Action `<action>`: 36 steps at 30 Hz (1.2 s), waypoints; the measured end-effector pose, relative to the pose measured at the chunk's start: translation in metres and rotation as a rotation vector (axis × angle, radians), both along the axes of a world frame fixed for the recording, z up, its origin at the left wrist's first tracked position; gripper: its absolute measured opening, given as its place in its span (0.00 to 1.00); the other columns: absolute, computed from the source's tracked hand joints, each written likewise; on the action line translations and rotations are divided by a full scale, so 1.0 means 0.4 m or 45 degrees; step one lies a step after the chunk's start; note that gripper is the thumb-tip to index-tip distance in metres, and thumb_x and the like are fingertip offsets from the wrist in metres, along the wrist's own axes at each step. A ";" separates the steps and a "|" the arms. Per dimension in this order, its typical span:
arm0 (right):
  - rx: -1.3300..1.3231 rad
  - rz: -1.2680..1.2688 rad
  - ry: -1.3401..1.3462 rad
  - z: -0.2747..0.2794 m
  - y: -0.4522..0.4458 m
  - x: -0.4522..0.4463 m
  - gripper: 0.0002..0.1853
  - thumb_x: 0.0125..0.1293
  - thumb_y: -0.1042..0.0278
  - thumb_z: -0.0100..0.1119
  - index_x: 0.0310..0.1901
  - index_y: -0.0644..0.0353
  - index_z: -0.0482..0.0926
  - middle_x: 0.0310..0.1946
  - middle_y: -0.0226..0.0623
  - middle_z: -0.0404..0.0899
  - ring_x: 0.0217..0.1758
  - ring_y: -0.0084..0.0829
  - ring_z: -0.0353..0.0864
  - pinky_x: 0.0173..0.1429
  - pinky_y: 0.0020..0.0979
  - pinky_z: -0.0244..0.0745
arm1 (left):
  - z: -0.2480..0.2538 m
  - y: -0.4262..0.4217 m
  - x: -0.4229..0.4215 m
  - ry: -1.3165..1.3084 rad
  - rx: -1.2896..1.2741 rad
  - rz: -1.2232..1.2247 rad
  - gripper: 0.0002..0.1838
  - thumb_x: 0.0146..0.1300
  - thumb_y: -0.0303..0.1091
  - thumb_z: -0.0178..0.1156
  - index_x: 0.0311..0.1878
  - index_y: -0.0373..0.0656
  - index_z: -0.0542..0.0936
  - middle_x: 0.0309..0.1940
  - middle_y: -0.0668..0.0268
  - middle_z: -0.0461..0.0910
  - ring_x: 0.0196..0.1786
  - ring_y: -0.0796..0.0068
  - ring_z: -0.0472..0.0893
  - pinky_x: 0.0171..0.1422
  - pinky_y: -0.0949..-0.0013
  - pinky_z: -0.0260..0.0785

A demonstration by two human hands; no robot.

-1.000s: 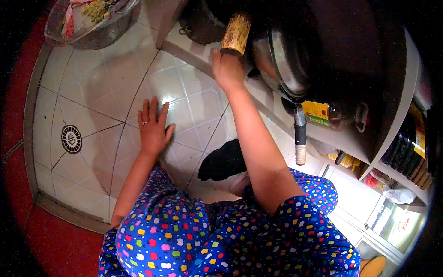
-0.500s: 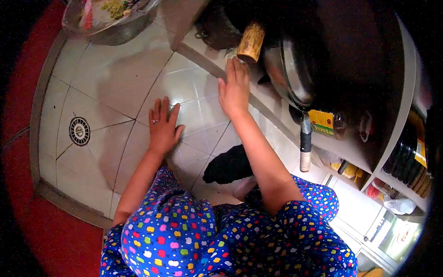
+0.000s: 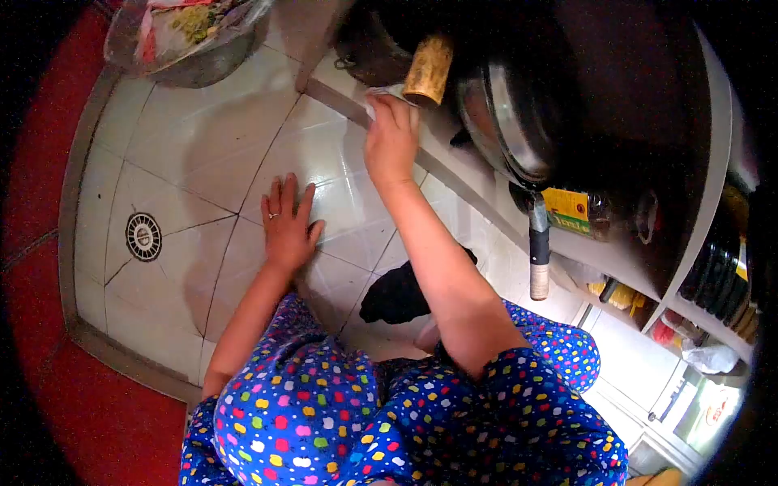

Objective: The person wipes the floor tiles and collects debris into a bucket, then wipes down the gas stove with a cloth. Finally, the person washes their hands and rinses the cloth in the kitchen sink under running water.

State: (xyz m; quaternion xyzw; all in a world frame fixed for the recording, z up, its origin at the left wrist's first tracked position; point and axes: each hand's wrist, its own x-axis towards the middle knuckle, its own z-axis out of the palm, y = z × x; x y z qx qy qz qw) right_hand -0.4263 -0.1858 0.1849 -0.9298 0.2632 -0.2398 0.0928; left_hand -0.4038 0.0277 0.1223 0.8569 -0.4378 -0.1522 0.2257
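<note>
My left hand (image 3: 290, 227) rests on the tiled floor with its fingers spread, a ring on one of them. Up at the lower shelf's front edge, my right hand (image 3: 393, 144) has its fingers bent over a thin white cloth (image 3: 374, 101); most of the cloth is hidden under the fingers, and whether it is fabric or paper is unclear. Just beyond those fingertips a round wooden handle (image 3: 429, 71) juts out of the dark shelf (image 3: 454, 168).
A pan (image 3: 519, 138) leans on the shelf, its taped handle (image 3: 538, 251) sticking out over the edge. A yellow-labelled package (image 3: 567, 206) lies behind it. A metal basin (image 3: 203, 69) with food scraps stands far left. A drain (image 3: 144, 236) is set in the floor.
My right hand has slid a little left along the shelf edge, its fingers now curled where they were stretched out; white cloth shows past the fingertips. My left hand has stayed put.
</note>
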 end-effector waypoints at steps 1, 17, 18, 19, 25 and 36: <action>0.120 0.002 -0.025 0.006 0.007 -0.009 0.20 0.51 0.82 0.56 0.49 0.58 0.77 0.47 0.40 0.74 0.54 0.44 0.69 0.58 0.40 0.66 | -0.002 0.002 0.001 0.001 -0.004 -0.016 0.37 0.51 0.42 0.65 0.66 0.51 0.66 0.71 0.53 0.52 0.73 0.46 0.49 0.71 0.40 0.43; 1.632 -1.371 -1.298 -0.205 -0.138 -0.513 0.24 0.60 0.81 0.55 0.59 0.63 0.68 0.49 0.38 0.75 0.47 0.33 0.77 0.47 0.35 0.74 | -0.007 -0.004 0.001 -0.022 -0.036 0.035 0.35 0.53 0.41 0.65 0.65 0.51 0.66 0.70 0.54 0.52 0.73 0.48 0.48 0.72 0.41 0.43; 1.735 -1.270 -1.294 -0.215 -0.116 -0.457 0.25 0.59 0.81 0.56 0.59 0.63 0.68 0.49 0.38 0.75 0.49 0.34 0.76 0.48 0.35 0.73 | -0.003 0.000 0.001 -0.018 -0.031 0.029 0.35 0.53 0.41 0.65 0.66 0.52 0.66 0.70 0.54 0.52 0.73 0.48 0.49 0.71 0.41 0.43; 1.738 -1.274 -1.356 -0.225 -0.094 -0.376 0.22 0.59 0.82 0.55 0.57 0.60 0.69 0.50 0.37 0.74 0.48 0.33 0.75 0.50 0.33 0.72 | 0.001 0.003 0.005 -0.018 -0.019 0.028 0.35 0.53 0.41 0.65 0.66 0.52 0.66 0.70 0.54 0.52 0.73 0.48 0.49 0.71 0.41 0.43; 1.500 -1.442 -1.113 -0.209 -0.045 -0.209 0.21 0.56 0.80 0.63 0.52 0.60 0.74 0.45 0.36 0.77 0.44 0.31 0.77 0.49 0.33 0.71 | -0.002 0.018 0.029 0.024 -0.111 -0.091 0.36 0.51 0.40 0.65 0.66 0.53 0.67 0.70 0.55 0.55 0.72 0.48 0.52 0.71 0.43 0.46; 0.486 -1.042 0.154 -0.210 -0.133 -0.463 0.24 0.60 0.51 0.59 0.43 0.68 0.79 0.34 0.41 0.83 0.43 0.42 0.82 0.49 0.40 0.74 | -0.006 0.022 0.029 -0.009 -0.081 -0.093 0.36 0.53 0.40 0.64 0.68 0.55 0.64 0.71 0.56 0.53 0.72 0.48 0.51 0.72 0.46 0.45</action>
